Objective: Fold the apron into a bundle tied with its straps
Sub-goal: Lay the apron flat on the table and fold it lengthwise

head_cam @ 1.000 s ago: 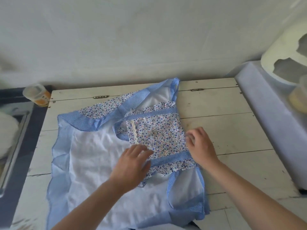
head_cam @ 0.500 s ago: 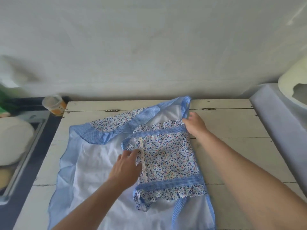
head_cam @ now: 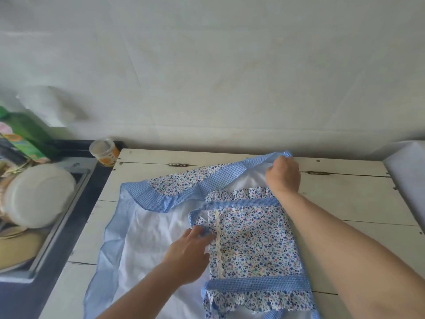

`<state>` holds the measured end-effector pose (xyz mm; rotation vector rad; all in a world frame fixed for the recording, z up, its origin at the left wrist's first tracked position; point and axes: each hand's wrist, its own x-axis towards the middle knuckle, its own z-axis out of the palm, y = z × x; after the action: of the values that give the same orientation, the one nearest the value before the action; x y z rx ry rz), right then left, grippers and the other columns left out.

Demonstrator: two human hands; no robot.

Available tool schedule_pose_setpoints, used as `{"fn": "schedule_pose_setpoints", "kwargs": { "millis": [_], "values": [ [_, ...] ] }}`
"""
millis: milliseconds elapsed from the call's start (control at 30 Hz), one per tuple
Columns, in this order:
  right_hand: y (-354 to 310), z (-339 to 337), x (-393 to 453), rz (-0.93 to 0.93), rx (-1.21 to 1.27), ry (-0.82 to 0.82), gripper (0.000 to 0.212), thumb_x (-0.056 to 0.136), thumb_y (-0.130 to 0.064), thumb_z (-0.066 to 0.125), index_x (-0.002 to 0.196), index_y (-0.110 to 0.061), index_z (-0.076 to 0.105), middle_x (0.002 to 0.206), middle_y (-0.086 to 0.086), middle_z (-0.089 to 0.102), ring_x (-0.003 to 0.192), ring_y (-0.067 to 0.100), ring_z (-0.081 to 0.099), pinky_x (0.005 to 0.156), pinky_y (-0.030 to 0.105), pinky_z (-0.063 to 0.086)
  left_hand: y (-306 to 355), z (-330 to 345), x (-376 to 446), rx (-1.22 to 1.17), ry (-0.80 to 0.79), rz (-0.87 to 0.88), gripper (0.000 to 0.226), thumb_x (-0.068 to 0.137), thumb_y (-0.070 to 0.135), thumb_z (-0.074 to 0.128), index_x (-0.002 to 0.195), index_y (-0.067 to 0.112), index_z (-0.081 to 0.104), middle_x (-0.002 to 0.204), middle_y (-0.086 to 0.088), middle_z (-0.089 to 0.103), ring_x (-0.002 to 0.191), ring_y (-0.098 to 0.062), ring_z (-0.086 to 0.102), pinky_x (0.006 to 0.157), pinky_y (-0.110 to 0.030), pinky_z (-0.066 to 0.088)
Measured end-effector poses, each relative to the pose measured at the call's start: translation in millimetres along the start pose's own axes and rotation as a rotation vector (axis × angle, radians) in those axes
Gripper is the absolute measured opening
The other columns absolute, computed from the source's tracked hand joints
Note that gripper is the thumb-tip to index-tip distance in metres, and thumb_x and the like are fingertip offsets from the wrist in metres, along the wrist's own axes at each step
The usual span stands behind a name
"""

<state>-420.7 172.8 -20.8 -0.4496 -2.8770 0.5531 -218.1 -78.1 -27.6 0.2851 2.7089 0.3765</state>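
White plank surface (head_cam: 345, 199) carries the apron (head_cam: 248, 245), spread at centre. Right hand (head_cam: 283, 173) pinches its gingham corner at one o'clock; left hand (head_cam: 188, 254) presses flat, fingers straight, on the folded floral panel's left edge.

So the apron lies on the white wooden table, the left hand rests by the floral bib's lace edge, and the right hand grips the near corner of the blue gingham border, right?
Not quite. The head view shows the right hand gripping the far corner of the blue gingham border, toward the wall. The rest holds: left hand rests by the floral bib.
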Motion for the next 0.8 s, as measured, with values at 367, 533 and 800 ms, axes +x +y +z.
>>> {"fn": "schedule_pose_setpoints", "kwargs": {
  "millis": [367, 533, 800],
  "values": [
    [30.6, 18.1, 37.5, 0.258, 0.115, -0.129, 0.026, 0.085, -0.01, 0.058, 0.108, -0.001, 0.063, 0.109, 0.02, 0.068, 0.101, 0.039, 0.064, 0.076, 0.035, 0.047, -97.2, -46.3, 64.6, 0.491, 0.181, -0.083, 0.075, 0.073, 0.018, 0.079, 0.143, 0.019, 0.05, 0.131, -0.01, 0.06, 0.113, -0.032, 0.061, 0.092, -0.045, 0.052],
    [-2.7, 10.2, 15.1, -0.012, 0.169, 0.089, 0.031, 0.095, -0.017, 0.047, 0.071, -0.002, 0.06, 0.069, 0.016, 0.059, 0.064, 0.03, 0.05, 0.055, 0.032, 0.033, -94.8, -64.2, 72.7, 0.162, 0.439, -0.193, 0.017, 0.097, 0.015, 0.052, 0.09, 0.014, 0.067, 0.093, -0.001, 0.065, 0.075, -0.025, 0.061, 0.061, -0.034, 0.048],
    [-28.6, -1.1, -12.4, -0.853, -0.306, -0.377, 0.023, 0.082, 0.001, 0.052, 0.067, -0.016, 0.055, 0.069, 0.001, 0.053, 0.059, 0.025, 0.054, 0.047, 0.036, 0.04, -115.7, -139.9, 66.2, -0.272, 0.738, -0.419, 0.025, 0.103, 0.02, 0.044, 0.1, 0.007, 0.065, 0.094, -0.007, 0.057, 0.083, -0.031, 0.051, 0.072, -0.038, 0.04]
  ]
}}
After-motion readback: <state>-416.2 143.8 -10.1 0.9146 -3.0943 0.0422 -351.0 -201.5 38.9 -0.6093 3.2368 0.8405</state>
